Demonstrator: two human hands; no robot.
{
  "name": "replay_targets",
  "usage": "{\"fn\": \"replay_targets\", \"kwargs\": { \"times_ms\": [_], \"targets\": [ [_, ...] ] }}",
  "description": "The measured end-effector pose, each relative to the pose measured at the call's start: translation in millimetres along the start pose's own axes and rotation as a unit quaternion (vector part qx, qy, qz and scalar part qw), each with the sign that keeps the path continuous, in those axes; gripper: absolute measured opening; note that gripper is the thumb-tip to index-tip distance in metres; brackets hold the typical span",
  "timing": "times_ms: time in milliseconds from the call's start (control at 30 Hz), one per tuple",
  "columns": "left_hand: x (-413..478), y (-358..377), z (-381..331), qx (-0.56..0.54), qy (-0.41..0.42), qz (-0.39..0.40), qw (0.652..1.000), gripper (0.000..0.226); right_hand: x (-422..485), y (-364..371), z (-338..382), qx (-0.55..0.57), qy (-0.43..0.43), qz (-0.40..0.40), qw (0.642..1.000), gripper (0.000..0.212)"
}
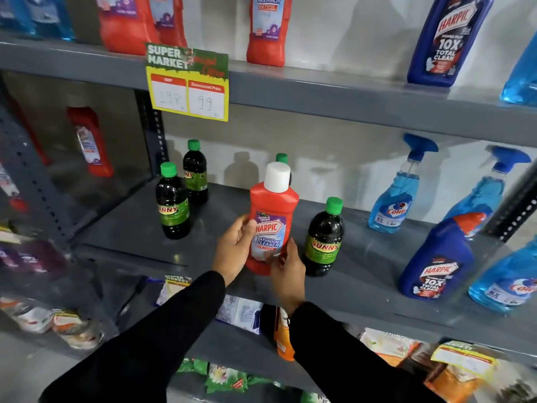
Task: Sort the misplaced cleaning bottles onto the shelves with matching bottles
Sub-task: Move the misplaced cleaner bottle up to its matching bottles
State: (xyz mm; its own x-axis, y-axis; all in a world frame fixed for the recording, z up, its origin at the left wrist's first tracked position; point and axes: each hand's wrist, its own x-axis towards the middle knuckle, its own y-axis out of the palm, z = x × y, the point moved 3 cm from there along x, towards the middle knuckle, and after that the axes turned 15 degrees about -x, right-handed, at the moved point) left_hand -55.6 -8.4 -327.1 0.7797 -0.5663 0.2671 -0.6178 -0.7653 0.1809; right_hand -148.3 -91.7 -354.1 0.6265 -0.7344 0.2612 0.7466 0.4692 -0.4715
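Observation:
A red Harpic bathroom cleaner bottle (273,210) with a white cap stands upright on the grey middle shelf (363,274), among dark Sunny bottles with green caps (324,237). My left hand (234,250) grips its left side. My right hand (287,264) holds its lower right, over the label. More red Harpic bottles (268,30) stand on the top shelf (319,91). A blue Harpic bottle (436,257) sits between blue Colin spray bottles (395,193) on the middle shelf's right.
A yellow and green supermarket price tag (187,82) hangs from the top shelf edge. Another blue Harpic bottle (447,39) stands top right. Two Sunny bottles (173,202) stand at the left. Packets (406,353) fill the lower shelf. A red bottle (90,141) stands in the left bay.

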Motion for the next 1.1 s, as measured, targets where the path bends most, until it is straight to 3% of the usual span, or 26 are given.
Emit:
{"fn": "replay_targets", "kwargs": {
  "times_ms": [200, 300, 433, 500, 600, 700, 967, 1100],
  "targets": [
    [-51, 15, -51, 0.040, 0.164, -0.109, 0.979, 0.021, -39, -32, 37, 0.019, -0.087, -0.015, 0.996, 0.049],
    [-57, 23, -98, 0.006, 0.239, -0.133, 0.962, 0.021, -47, -55, 78, 0.044, -0.152, -0.051, 0.986, 0.054],
    [-43, 27, -183, -0.039, 0.374, -0.111, 0.920, 0.019, -33, -96, 153, 0.076, -0.243, -0.106, 0.961, 0.055],
    [-32, 29, -228, -0.037, 0.404, -0.077, 0.911, 0.019, -19, -114, 194, 0.113, -0.268, -0.104, 0.951, 0.056],
    [-7, 31, -285, -0.010, 0.411, -0.016, 0.911, 0.024, 6, -136, 243, 0.149, -0.296, -0.112, 0.937, 0.052],
    [26, 33, -322, 0.017, 0.400, 0.023, 0.916, 0.031, 37, -147, 281, 0.118, -0.303, -0.148, 0.934, 0.047],
    [118, 23, -333, 0.036, 0.274, -0.006, 0.961, 0.033, 122, -129, 317, -0.005, -0.212, -0.115, 0.971, 0.036],
    [142, 20, -324, 0.051, 0.260, -0.028, 0.964, 0.034, 143, -119, 316, -0.007, -0.183, -0.106, 0.977, 0.034]
  ]
}}
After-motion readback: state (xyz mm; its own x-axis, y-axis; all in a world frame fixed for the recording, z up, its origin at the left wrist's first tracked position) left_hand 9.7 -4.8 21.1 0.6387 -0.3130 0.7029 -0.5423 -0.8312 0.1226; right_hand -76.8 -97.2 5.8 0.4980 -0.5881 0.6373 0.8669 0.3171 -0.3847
